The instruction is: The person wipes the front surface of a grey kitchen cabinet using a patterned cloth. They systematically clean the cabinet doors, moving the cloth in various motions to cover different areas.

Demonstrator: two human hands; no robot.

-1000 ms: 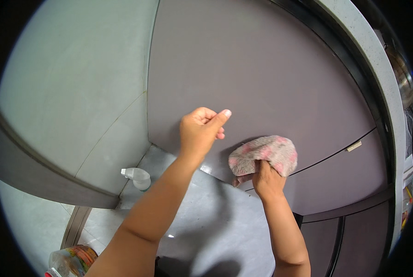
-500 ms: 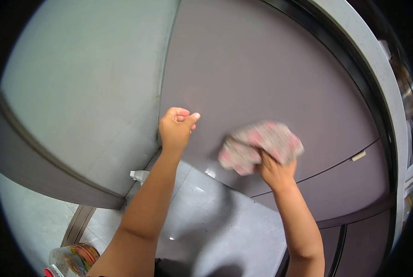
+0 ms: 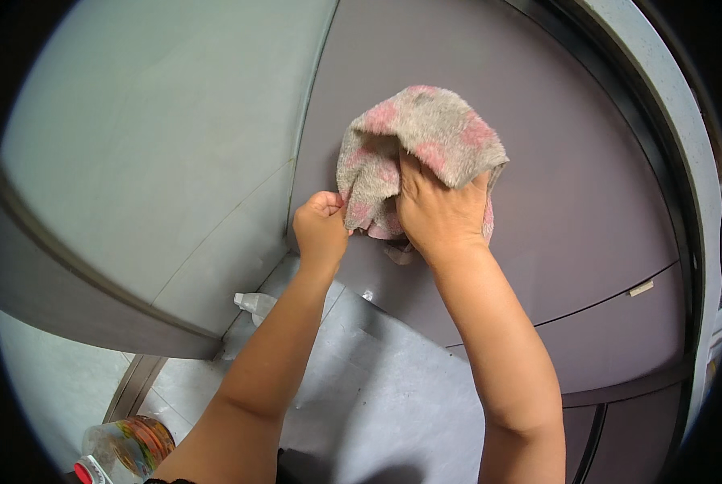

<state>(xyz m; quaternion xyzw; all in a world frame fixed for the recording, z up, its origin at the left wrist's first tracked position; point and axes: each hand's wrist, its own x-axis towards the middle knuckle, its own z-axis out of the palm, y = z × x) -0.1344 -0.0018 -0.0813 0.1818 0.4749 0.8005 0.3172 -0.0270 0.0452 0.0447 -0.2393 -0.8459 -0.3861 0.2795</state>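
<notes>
A grey fluffy cloth with pink patches (image 3: 450,133) lies bunched against the mauve cabinet door (image 3: 571,202). My right hand (image 3: 446,206) holds it, fingers tucked under a fold and hidden there. At the cloth's lower left corner, my left hand (image 3: 321,230) is closed in a pinch, its fingertips at the edge and partly covered. A small whitish object (image 3: 399,253) shows just under the cloth; its kind is unclear.
Left of the door stands a pale grey-green panel (image 3: 159,145). A white bottle with a nozzle (image 3: 254,305) is on the tiled floor (image 3: 377,403) behind my left forearm. A clear plastic bottle with a red cap (image 3: 119,448) stands at lower left. A countertop edge (image 3: 659,81) curves along the right.
My right hand has carried the cloth up and left across the door, next to my left hand. The left hand's closed fingers now meet the cloth's corner.
</notes>
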